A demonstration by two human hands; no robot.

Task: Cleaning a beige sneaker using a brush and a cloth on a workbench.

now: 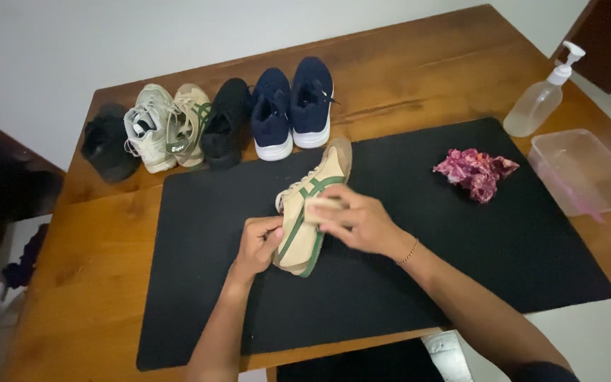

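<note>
Wooden surface (419, 78), brown, filling most of the view. Black mat (461, 262) laid flat across its middle and near part.

Row of footwear along the far edge of the mat: black shoe (107, 145) at the far left, beige high-top sneaker (148, 127) beside it, beige sneaker with green stripes (191, 120) next, black sneaker (226, 127) after that, then a pair of navy sneakers with white soles (291, 106), side by side and touching.

Clear plastic container (588, 173) at the right edge, off the mat. Clear pump bottle (540, 99) upright just behind it.

Beige sneaker with green stripes and green sole edge (309, 212) near the mat's centre, tilted on its side, toe pointing away.

Right hand (358, 219) laid over the sneaker's side, fingers closed on a small pale item, its kind not discernible. Left hand (257, 244) clamped on the sneaker's heel end.

Crumpled magenta cloth (475, 172) on the mat's right part, well apart from both hands.
</note>
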